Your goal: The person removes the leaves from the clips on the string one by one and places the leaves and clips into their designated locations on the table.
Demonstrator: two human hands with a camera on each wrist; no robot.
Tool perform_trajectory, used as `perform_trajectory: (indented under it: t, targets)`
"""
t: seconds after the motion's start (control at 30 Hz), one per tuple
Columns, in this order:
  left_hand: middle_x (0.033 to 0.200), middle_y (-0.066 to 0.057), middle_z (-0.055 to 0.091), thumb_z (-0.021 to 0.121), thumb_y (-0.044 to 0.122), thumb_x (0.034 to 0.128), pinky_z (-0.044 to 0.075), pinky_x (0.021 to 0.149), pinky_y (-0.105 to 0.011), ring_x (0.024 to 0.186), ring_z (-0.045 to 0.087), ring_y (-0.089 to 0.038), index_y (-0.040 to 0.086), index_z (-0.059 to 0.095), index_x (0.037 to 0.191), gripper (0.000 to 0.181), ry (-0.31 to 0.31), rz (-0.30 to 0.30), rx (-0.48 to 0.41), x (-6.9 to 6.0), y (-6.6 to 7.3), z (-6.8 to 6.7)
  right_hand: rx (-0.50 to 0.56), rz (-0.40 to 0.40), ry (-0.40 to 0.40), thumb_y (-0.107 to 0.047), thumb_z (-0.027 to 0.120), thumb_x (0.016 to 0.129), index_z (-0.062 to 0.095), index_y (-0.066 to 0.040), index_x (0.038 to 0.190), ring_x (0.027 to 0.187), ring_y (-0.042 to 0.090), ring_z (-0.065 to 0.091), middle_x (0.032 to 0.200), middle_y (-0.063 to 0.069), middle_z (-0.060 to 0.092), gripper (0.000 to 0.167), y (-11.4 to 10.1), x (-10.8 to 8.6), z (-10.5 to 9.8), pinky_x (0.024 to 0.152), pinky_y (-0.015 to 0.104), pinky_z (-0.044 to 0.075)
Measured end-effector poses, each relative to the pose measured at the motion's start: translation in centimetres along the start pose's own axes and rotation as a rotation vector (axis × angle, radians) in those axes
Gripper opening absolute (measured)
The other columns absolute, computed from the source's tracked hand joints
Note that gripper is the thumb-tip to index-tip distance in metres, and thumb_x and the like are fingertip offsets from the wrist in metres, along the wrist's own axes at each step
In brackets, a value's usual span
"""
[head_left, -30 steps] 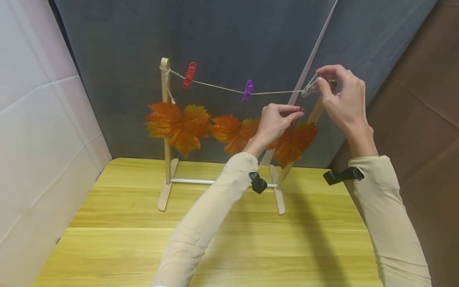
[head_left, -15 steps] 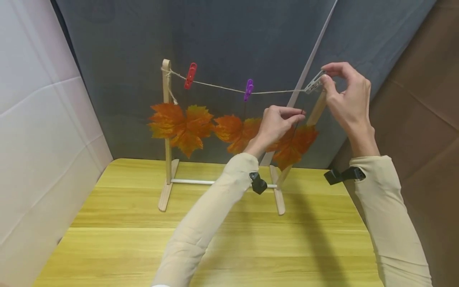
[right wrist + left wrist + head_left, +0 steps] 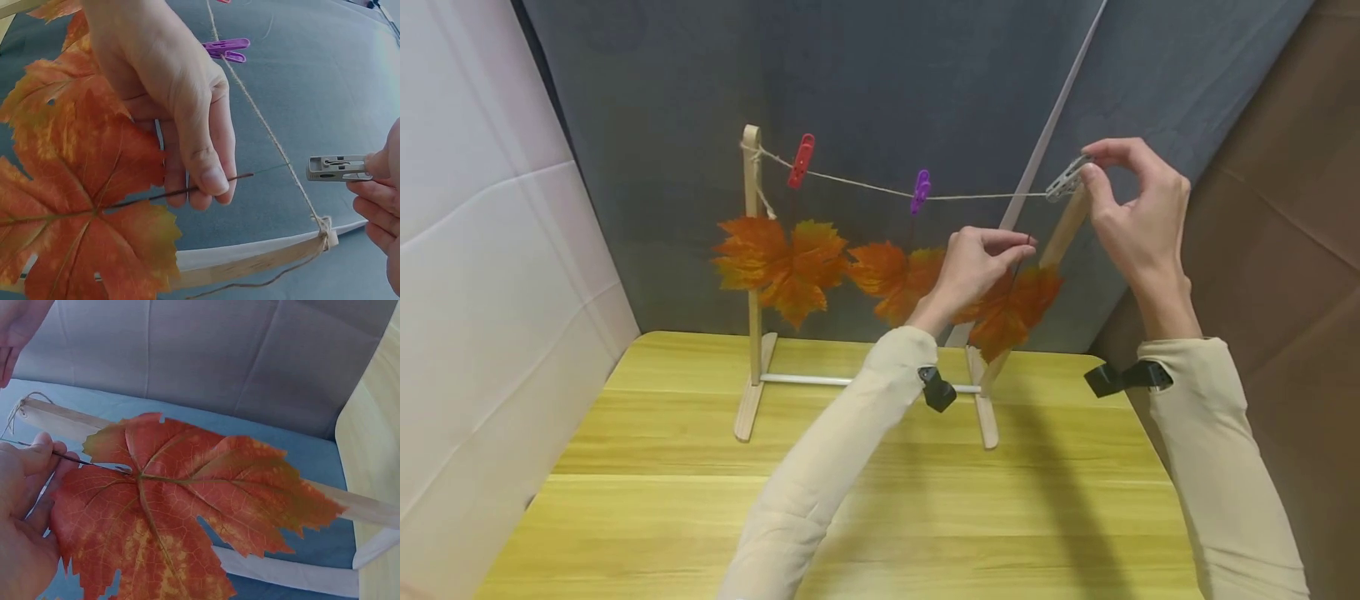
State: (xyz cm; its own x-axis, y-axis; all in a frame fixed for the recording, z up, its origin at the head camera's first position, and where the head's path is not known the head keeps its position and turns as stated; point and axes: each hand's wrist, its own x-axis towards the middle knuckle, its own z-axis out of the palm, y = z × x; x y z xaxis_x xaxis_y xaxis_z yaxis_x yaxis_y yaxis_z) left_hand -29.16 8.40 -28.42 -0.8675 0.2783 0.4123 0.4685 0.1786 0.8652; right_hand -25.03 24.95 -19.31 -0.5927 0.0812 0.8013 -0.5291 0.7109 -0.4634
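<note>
Red clothespin grips the string at eleven o'clock on my head feed, purple clothespin near one. I see the left hand pinching the stem of an orange leaf at three; grey clothespin, at two, held beside the string by the right hand.

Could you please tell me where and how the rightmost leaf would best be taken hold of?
I'd pinch the leaf by its thin stem, coming from the left in the head view, as the left hand does: the stem stands out from the broad, flat leaf, and its free tip points toward the string.
</note>
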Motion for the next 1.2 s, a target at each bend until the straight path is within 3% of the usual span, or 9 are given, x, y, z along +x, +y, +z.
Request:
perform_trajectory:
  t: [0.37, 0.67, 0.97, 1.2]
  targets:
    - [0.106, -0.001, 0.079, 0.077, 0.023, 0.0915, 0.056, 0.08, -0.016, 0.09, 0.072, -0.006, 0.01, 0.08, 0.111, 0.023, -0.047, -0.003, -0.045, -1.3, -0.6, 0.3, -0.042, -0.035, 0.007, -0.019, 0.067, 0.093, 0.076, -0.004, 0.11, 0.099, -0.015, 0.058, 0.106, 0.009, 0.077, 0.024, 0.8, -2.5, -1.2, 0.091, 0.014, 0.043]
    - [0.101, -0.004, 0.08, 0.077, 0.021, 0.092, 0.058, 0.079, -0.018, 0.086, 0.074, -0.008, 0.009, 0.08, 0.107, 0.019, -0.054, -0.001, -0.048, -2.9, -2.2, 0.3, -0.038, -0.067, 0.011, -0.01, 0.071, 0.091, 0.075, -0.002, 0.112, 0.094, -0.017, 0.052, 0.101, 0.016, 0.076, 0.023, 1.9, -4.1, -1.2, 0.086, 0.009, 0.038]
    - [0.092, -0.004, 0.079, 0.076, 0.018, 0.0923, 0.059, 0.071, -0.021, 0.073, 0.071, -0.007, 0.008, 0.079, 0.103, 0.015, -0.051, -0.013, -0.045, -4.3, -3.0, 0.4, -0.015, -0.05, -0.024, -0.007, 0.074, 0.09, 0.073, -0.002, 0.116, 0.097, -0.009, 0.054, 0.106, 0.017, 0.076, 0.027, 2.6, -5.6, -0.8, 0.091, 0.011, 0.038]
    - [0.091, -0.004, 0.08, 0.077, 0.019, 0.0915, 0.059, 0.07, -0.022, 0.073, 0.072, -0.006, 0.008, 0.08, 0.102, 0.015, -0.054, -0.052, -0.066, -5.8, -3.6, 0.6, 0.038, -0.041, -0.051, -0.006, 0.074, 0.089, 0.072, -0.003, 0.118, 0.101, -0.014, 0.057, 0.107, 0.016, 0.075, 0.029, 2.4, -6.8, -1.3, 0.098, 0.014, 0.04]
